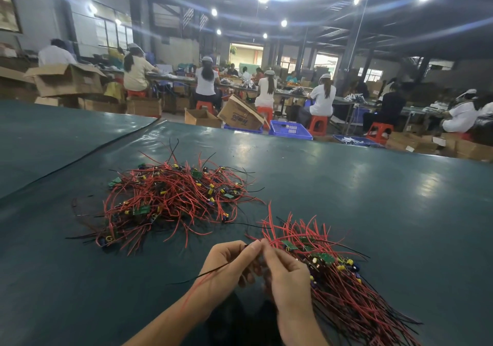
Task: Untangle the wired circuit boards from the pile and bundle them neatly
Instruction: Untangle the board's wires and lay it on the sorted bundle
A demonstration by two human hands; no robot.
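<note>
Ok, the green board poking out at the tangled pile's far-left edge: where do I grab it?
Probably pinch the green board by its exposed edges, coming from the left. It lies at the rim of the pile, with the tangle all on its right.

One tangled pile (170, 199), one bundle (346, 292) — two hands (226, 265) (289, 276)

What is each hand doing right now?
Left hand: pinching a red-and-black wire pair.
Right hand: pinching red wires at the bundle.
</note>
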